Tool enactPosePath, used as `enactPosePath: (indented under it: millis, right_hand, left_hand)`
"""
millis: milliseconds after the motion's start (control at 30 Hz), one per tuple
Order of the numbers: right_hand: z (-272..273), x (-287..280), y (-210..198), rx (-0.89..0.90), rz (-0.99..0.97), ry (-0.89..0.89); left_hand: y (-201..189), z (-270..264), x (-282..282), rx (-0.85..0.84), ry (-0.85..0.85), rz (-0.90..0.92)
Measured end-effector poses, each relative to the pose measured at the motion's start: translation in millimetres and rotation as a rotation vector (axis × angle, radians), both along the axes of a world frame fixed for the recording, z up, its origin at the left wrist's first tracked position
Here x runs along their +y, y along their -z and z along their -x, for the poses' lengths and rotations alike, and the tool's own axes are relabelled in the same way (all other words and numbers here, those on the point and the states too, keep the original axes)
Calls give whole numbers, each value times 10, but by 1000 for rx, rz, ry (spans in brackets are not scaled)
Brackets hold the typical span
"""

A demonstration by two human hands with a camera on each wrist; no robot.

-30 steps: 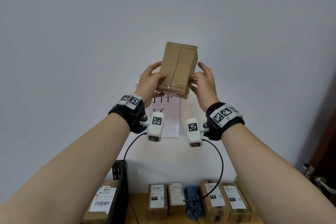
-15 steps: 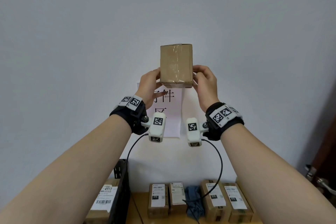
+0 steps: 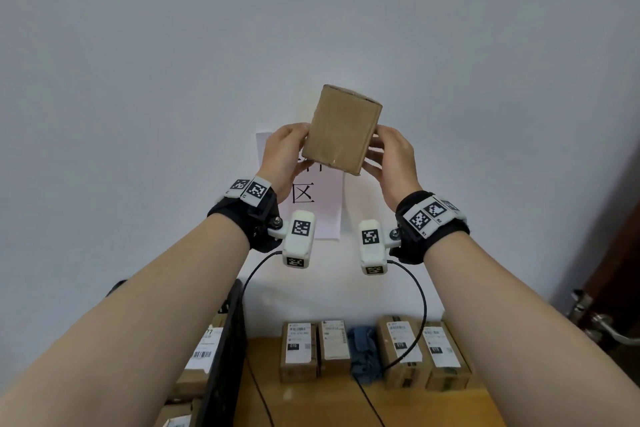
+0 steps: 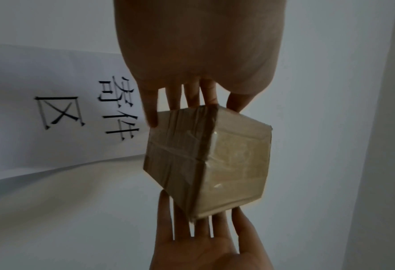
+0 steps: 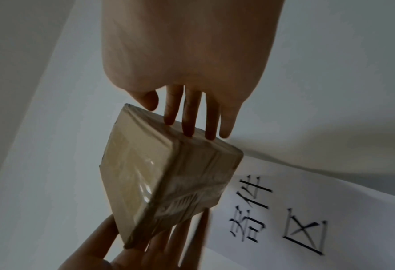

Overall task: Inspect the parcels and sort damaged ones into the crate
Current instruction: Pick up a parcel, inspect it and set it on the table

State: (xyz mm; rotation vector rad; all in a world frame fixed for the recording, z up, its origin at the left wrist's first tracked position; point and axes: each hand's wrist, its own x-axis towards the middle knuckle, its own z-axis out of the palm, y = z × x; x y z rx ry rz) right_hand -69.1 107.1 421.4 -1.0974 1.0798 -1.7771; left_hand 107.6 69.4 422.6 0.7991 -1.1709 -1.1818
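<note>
I hold a small brown cardboard parcel (image 3: 341, 130) up in front of the white wall, tilted with its top leaning right and a plain face toward me. My left hand (image 3: 298, 146) pinches its lower left side and my right hand (image 3: 375, 146) pinches its lower right side. In the left wrist view the parcel (image 4: 205, 159) shows clear tape over its seams, with the left hand's fingertips (image 4: 151, 118) on one end. In the right wrist view the parcel (image 5: 168, 175) sits under the right hand's fingertips (image 5: 188, 131). The black crate (image 3: 228, 340) stands at lower left.
A row of labelled parcels (image 3: 299, 350) and a blue cloth (image 3: 363, 354) lie on the wooden table (image 3: 311, 402) against the wall. A labelled parcel (image 3: 204, 347) is beside the crate's wall. A paper sign (image 3: 311, 204) hangs behind my hands. A door handle (image 3: 602, 326) sticks out at right.
Both hands have turned the parcel: its taped seam faced me first, then a taped face, now a plain face with the top leaning right. The hands stayed raised.
</note>
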Motion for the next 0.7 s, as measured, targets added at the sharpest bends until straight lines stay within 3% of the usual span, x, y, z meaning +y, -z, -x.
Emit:
enactPosePath:
  millis: [133, 367, 567, 700]
  right_hand:
    - [62, 27, 418, -17, -195, -129]
    - [167, 18, 1495, -18, -550, -280]
    - [293, 136, 2619, 39, -882, -292]
    - [400, 376, 3437, 174, -1078, -410]
  left_hand:
    - [440, 16, -1, -46, -61, -8]
    - [1454, 10, 83, -71, 38, -274]
    - [2693, 39, 293, -150, -18, -550]
    - [3679, -42, 588, -180, -95, -744]
